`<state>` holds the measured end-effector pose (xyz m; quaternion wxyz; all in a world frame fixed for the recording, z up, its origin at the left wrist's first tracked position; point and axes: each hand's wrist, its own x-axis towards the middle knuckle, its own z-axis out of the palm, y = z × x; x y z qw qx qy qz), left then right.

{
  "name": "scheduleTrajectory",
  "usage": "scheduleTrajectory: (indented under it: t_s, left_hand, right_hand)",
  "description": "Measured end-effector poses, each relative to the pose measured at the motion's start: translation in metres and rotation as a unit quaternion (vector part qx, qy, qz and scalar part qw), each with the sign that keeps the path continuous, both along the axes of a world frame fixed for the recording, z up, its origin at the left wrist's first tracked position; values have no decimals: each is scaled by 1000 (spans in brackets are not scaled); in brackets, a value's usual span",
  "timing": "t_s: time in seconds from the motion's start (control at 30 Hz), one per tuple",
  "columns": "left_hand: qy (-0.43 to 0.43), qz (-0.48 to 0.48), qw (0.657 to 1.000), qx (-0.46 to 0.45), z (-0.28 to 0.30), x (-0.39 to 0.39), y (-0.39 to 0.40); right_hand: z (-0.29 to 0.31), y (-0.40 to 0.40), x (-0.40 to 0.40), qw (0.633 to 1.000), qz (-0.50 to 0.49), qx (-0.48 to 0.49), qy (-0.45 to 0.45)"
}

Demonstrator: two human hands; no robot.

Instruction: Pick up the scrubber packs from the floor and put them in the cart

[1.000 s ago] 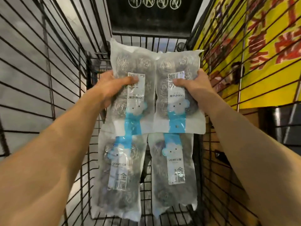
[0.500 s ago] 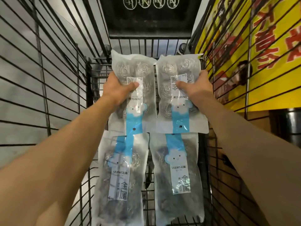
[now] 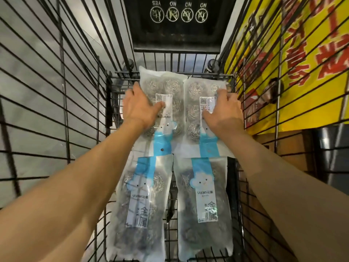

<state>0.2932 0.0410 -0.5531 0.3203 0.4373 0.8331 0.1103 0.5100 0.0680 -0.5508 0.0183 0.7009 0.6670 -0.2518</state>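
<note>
Four clear scrubber packs with blue-and-white labels lie on the floor of the black wire cart [image 3: 108,103]. The two near packs [image 3: 139,205] [image 3: 205,205] lie side by side, close to me. Overlapping their top ends lie the two far packs, the left one [image 3: 170,87] and the right one [image 3: 194,91]. My left hand [image 3: 139,108] rests flat on the far left pack, thumb on its label. On the far right pack rests my right hand [image 3: 222,112], its fingers spread.
The cart's wire walls rise close on both sides. A black seat flap with white pictograms [image 3: 177,25] stands at the far end. A yellow and red banner [image 3: 302,63] hangs outside on the right; grey floor tiles [image 3: 28,72] show through the left wall.
Both hands lowered the two far packs onto the cart floor. Their grip has loosened, and the fingers now lie on top of the packs.
</note>
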Motion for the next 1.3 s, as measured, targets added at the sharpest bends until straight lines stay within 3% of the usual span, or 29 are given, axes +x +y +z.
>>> scheduleTrajectory:
  t_s: [0.1, 0.33, 0.47, 0.63, 0.8, 0.93, 1.13, 1.3]
  left_hand:
    - [59, -80, 995, 21, 31, -9, -11]
    - [82, -226, 967, 85, 161, -6, -56]
    - [117, -277, 949, 92, 252, 0, -83]
    - [174, -274, 935, 144, 353, 10, -115]
    - [192, -358, 898, 168, 429, 25, -133]
    - [210, -445, 851, 184, 465, 50, -140]
    - [173, -548, 773, 269, 499, 102, -158]
    - [94, -668, 674, 303, 506, 169, -209]
  right_hand:
    - [28, 1, 2, 1000, 18, -20, -6]
    - [146, -30, 4, 997, 40, -39, 55]
    - [243, -61, 13, 996, 74, -7, 50]
    - [355, -101, 35, 993, 95, 57, 44]
    - [443, -142, 63, 988, 101, 115, 21]
    - [490, -186, 80, 984, 73, 159, -30]
    - [528, -286, 106, 980, -58, 178, -71]
    - [527, -405, 127, 953, -222, 174, -109]
